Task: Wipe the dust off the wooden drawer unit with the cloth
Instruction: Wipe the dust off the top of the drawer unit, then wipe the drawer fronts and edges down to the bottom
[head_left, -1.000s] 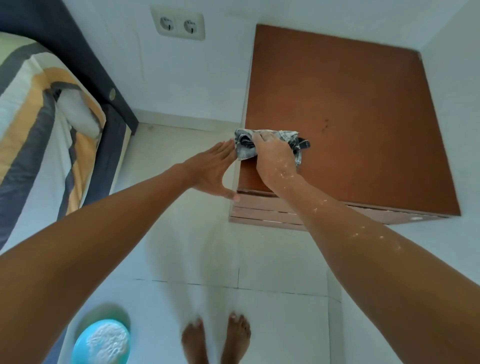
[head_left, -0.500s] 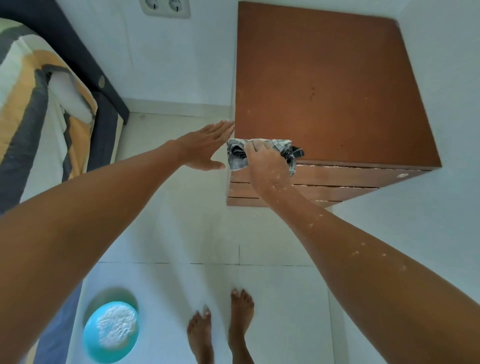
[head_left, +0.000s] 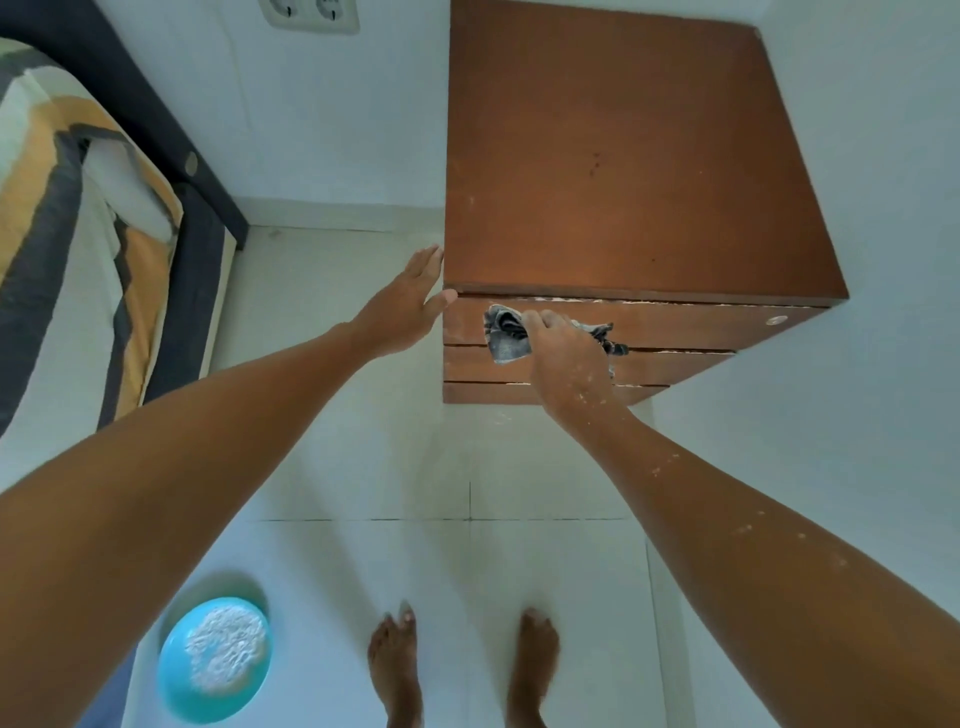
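The brown wooden drawer unit (head_left: 623, 156) stands in the room's corner, its top facing me and its drawer fronts below. White dust lines the gaps between the drawers. My right hand (head_left: 566, 353) grips a crumpled grey checked cloth (head_left: 504, 335) and presses it against the top drawer front, near its left end. My left hand (head_left: 410, 306) is flat with fingers together against the unit's left front corner, holding nothing. White specks dot my right forearm.
A blue bowl of white powder (head_left: 215, 660) sits on the tiled floor at lower left. A bed with striped bedding (head_left: 67, 234) runs along the left. A double socket (head_left: 311, 15) is on the wall. My bare feet (head_left: 462, 665) stand below the unit.
My right hand has slid the cloth off the unit's top, over the front edge and down onto the top drawer front. My left hand stayed at the left corner.
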